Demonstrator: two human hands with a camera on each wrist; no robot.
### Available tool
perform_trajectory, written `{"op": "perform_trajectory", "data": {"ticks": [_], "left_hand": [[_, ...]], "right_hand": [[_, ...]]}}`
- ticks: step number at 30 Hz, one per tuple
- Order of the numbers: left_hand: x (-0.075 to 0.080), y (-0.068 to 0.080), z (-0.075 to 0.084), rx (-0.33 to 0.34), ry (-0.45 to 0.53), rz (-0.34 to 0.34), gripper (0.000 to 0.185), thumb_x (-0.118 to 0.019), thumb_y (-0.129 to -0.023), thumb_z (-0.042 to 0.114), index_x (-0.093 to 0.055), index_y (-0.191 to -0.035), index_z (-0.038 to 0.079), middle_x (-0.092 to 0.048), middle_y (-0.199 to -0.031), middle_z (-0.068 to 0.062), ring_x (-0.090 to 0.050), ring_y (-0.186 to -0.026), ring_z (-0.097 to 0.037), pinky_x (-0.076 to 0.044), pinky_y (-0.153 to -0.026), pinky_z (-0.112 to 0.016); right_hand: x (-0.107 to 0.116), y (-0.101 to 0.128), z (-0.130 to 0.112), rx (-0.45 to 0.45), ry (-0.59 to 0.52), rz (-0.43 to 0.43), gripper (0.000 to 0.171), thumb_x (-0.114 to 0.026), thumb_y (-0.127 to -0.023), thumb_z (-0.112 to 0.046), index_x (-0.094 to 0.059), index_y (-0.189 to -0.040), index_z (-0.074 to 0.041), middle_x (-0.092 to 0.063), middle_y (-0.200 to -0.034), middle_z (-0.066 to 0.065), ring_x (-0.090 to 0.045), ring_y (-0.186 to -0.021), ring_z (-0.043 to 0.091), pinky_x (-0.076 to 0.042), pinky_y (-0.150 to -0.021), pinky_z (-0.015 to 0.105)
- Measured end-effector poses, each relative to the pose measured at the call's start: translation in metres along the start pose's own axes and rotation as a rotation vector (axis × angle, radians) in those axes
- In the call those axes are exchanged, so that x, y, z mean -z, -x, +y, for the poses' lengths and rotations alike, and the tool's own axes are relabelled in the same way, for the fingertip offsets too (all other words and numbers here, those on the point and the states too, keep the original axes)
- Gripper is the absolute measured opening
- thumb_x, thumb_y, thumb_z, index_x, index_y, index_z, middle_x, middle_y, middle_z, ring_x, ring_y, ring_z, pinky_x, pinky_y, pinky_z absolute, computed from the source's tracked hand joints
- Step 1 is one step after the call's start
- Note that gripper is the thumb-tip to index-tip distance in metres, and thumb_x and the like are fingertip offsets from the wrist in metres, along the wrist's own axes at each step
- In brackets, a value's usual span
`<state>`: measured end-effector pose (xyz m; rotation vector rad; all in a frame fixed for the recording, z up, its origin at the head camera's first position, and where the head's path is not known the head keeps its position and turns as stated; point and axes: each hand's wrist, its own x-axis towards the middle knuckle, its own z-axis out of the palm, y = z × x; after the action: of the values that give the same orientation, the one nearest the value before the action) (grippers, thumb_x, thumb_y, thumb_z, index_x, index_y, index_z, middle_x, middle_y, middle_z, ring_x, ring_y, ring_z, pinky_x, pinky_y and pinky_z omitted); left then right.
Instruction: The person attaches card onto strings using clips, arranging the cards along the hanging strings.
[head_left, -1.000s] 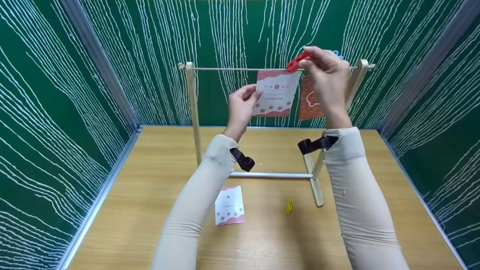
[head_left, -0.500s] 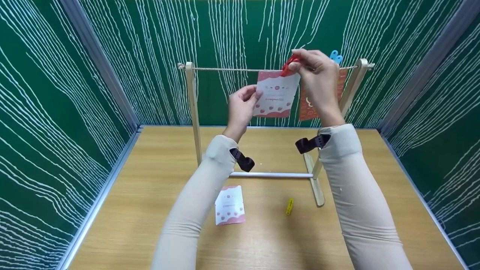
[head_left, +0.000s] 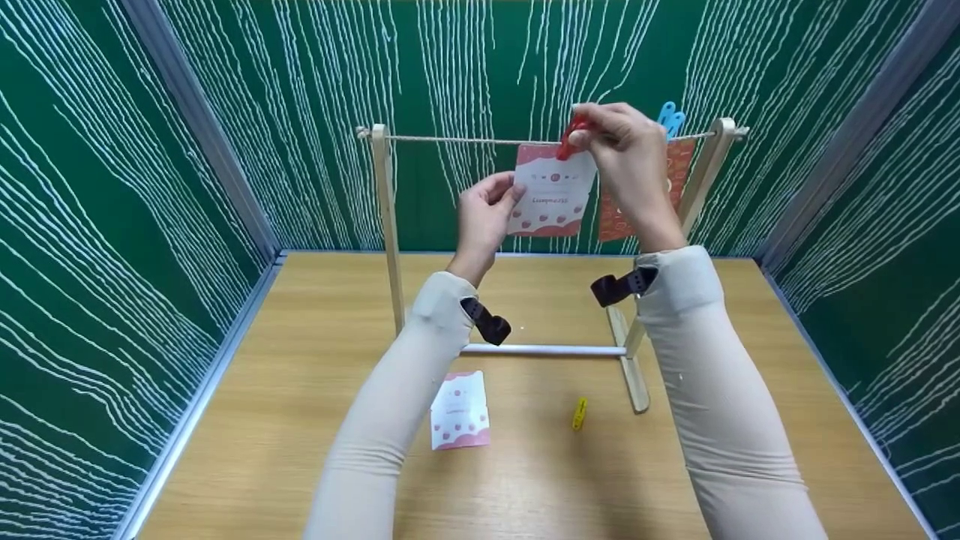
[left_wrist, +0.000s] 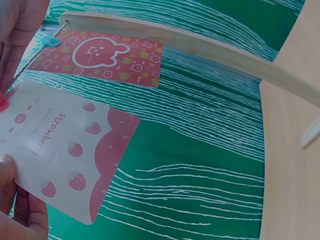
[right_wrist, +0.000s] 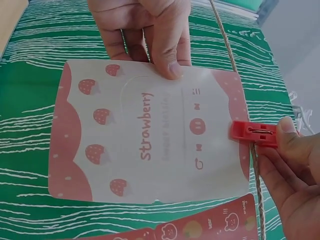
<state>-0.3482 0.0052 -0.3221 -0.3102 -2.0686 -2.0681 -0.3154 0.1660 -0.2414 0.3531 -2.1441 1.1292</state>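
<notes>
Two strawberry cards (head_left: 553, 191) (head_left: 459, 411), one bear card (head_left: 675, 172), three clothespins (head_left: 568, 139) (head_left: 670, 120) (head_left: 579, 413), one wooden rack (head_left: 386, 217), two hands (head_left: 484, 214) (head_left: 626, 154)

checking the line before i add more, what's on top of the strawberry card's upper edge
A red clothespin sits over the strawberry card at the string, pinched by the right hand. Its far jaw is hidden behind the card.

Rack (head_left: 386, 225) on tabletop (head_left: 300, 420), two cards (head_left: 553, 191) hanging side by side from its string (head_left: 465, 139), third card (head_left: 459, 411) and peg (head_left: 579, 413) before it
</notes>
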Motion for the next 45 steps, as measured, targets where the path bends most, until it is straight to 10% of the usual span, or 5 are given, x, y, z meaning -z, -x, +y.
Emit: {"op": "perform_trajectory", "data": {"ticks": [26,45], "left_hand": [[0.004,0.003,-0.012,-0.006,0.056,-0.018,0.029,-0.059,-0.094,0.020,-0.067,-0.121,0.012,-0.069,-0.119,-0.004,-0.065,-0.103,-0.017,-0.051,-0.094,-0.032],[0.013,0.008,-0.011,-0.034,0.050,-0.053,0.032,-0.053,-0.098,0.021,-0.062,-0.128,0.013,-0.063,-0.130,-0.002,-0.060,-0.114,-0.015,-0.046,-0.101,-0.028]], "right_hand": [[-0.004,0.010,0.001,0.114,0.164,-0.112,0.041,-0.056,-0.096,-0.016,-0.053,-0.136,-0.012,-0.062,-0.124,0.013,-0.061,-0.110,0.023,-0.049,-0.098,0.036],[-0.006,0.016,0.012,0.136,0.087,0.007,0.040,-0.055,-0.096,-0.028,-0.057,-0.133,-0.013,-0.063,-0.130,0.006,-0.060,-0.113,0.016,-0.051,-0.088,0.026]]}}
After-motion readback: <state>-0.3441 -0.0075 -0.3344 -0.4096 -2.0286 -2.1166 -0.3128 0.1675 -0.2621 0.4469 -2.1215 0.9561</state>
